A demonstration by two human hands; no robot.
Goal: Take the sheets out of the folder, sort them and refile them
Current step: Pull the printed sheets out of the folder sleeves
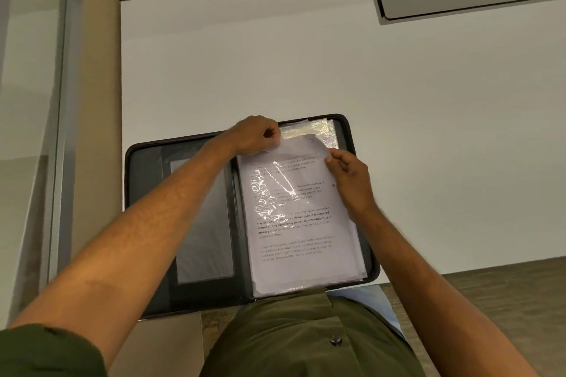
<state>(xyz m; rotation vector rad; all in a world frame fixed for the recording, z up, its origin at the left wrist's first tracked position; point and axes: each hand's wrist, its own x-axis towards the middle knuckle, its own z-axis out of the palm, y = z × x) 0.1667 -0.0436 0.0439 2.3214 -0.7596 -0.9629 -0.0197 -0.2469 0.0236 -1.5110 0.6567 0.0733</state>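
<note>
Head view: a white bench (398,101) carries an open black folder (147,193) at its near edge. Printed sheets (294,223) lie in a clear sleeve on its right half. Left hand (254,135) and right hand (346,174) fingers pinch the sheets' top edge.

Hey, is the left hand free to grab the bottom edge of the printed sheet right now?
Probably not: the left hand is pinching the plastic sleeve's top edge, and the printed sheet lies inside that sleeve.

Both arms extended; left grip (255,135) pinching, right grip (347,173) pinching.
</note>
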